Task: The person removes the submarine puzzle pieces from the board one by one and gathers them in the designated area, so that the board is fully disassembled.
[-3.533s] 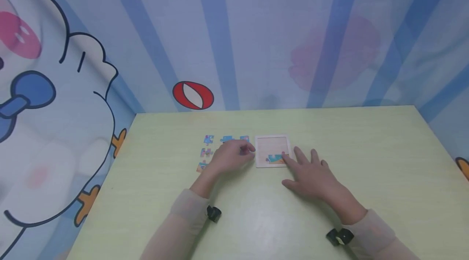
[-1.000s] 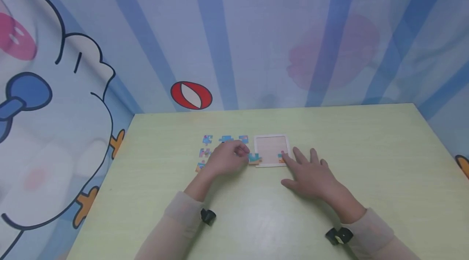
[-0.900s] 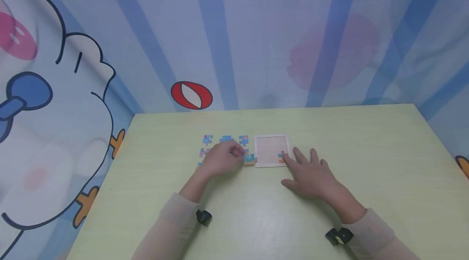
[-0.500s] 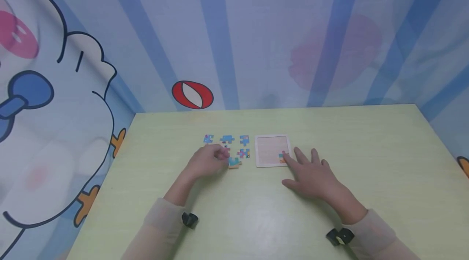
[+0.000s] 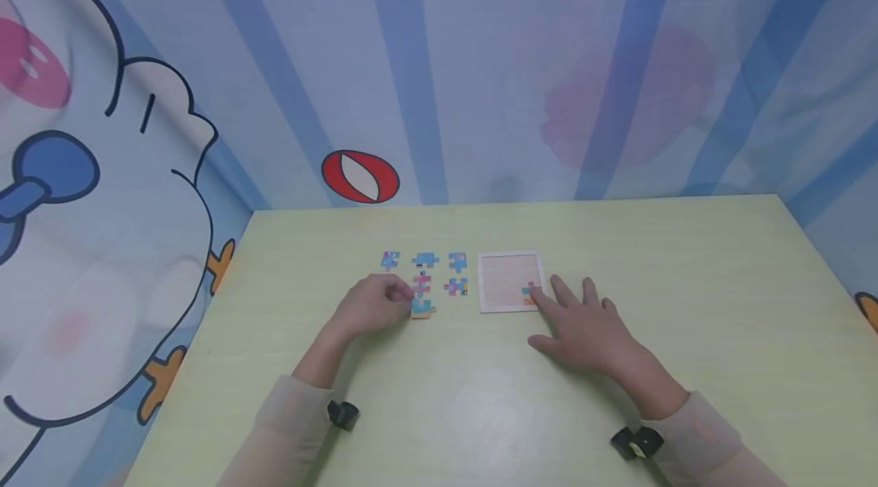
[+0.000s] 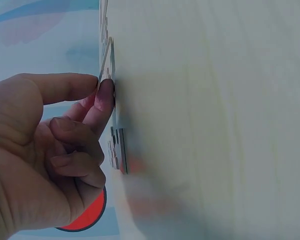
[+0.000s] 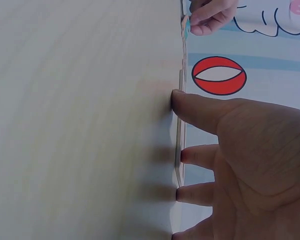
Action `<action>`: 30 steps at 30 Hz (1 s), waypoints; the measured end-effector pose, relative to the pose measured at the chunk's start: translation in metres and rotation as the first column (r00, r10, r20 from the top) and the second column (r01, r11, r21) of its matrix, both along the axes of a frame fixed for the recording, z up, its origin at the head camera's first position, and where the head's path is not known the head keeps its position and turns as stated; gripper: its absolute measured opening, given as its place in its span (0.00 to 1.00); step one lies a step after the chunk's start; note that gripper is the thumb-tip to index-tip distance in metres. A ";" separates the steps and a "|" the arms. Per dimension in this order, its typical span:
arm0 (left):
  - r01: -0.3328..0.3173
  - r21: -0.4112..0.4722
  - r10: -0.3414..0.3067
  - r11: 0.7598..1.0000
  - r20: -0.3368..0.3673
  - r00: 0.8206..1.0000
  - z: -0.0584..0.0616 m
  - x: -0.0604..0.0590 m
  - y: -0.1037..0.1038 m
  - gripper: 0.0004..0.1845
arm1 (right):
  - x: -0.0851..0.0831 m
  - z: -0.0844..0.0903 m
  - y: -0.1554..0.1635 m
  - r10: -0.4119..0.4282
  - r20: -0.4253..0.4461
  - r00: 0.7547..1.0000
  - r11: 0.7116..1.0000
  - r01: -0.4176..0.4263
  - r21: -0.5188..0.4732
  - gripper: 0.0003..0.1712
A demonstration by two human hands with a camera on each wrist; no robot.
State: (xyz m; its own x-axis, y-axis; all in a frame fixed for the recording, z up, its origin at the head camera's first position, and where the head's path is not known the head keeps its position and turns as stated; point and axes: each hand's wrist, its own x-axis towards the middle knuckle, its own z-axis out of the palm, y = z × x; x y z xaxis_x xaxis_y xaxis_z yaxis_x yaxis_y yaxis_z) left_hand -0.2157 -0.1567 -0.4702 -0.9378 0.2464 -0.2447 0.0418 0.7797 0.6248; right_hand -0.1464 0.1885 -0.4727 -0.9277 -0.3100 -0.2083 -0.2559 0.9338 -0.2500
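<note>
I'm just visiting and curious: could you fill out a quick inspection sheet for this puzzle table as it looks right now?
Surface: pale green table, bare wood grain.
Job's things: square puzzle tray holding one piece in its near right corner; loose pieces left of the tray.
Clutter: nothing seen.
Grippers: left hand pinches a blue piece; right hand lies flat, fingertips at the tray's edge.
Cables: nothing seen.
Surroundings: blue striped cartoon backdrop.

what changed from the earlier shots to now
The left hand took one puzzle piece out of the tray and carried it left, down among the loose pieces; its grip is on it now. The right hand stayed flat by the tray, one piece remaining inside.
</note>
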 end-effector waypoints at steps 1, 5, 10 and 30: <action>0.002 -0.007 -0.002 1.000 -0.002 1.000 0.000 0.000 0.000 0.06 | 0.000 0.000 0.000 0.000 0.000 1.000 1.000 0.000 0.001 0.45; -0.007 -0.041 0.006 0.999 -0.016 1.000 0.002 0.000 0.000 0.06 | 0.000 0.001 -0.001 0.000 -0.001 1.000 1.000 0.000 0.003 0.45; -0.010 -0.082 0.006 0.997 -0.049 0.999 0.003 0.000 0.001 0.06 | 0.000 0.003 -0.001 -0.001 -0.005 1.000 1.000 0.001 0.001 0.45; 0.018 -0.053 -0.022 0.998 -0.086 0.996 0.006 -0.005 0.021 0.05 | 0.002 0.000 0.000 0.002 -0.040 0.999 1.000 -0.002 -0.003 0.46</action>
